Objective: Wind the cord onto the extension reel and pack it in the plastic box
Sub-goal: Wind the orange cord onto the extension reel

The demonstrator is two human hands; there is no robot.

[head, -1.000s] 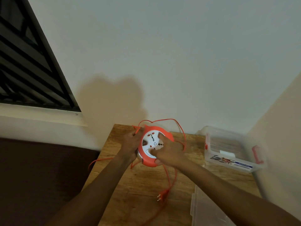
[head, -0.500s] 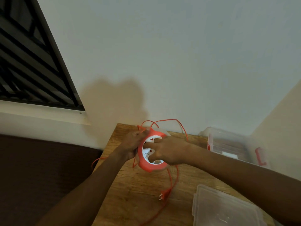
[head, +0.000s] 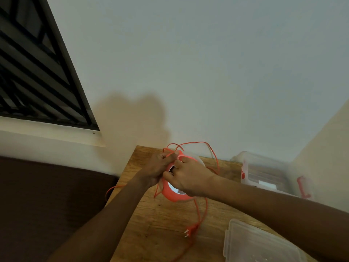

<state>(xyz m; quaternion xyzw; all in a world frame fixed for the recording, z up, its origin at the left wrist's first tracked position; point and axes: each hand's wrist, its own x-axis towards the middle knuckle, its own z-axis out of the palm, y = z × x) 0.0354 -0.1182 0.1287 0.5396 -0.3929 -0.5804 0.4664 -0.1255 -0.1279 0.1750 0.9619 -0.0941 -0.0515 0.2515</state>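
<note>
Winding step: left hand (head: 157,167) grips the reel (head: 172,193), right hand (head: 188,176) fingers curl on its face; loose cord (head: 205,207) needs feeding next.

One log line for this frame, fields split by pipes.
winding | both hands on reel | left hand pinches cord | right hand on face | plug loose on table | box open

We're looking at a home room, a small wooden table (head: 151,224) sitting in a plain painted corner, a barred window (head: 34,72) showing far left, a dark couch (head: 47,205) lying beside it.
</note>
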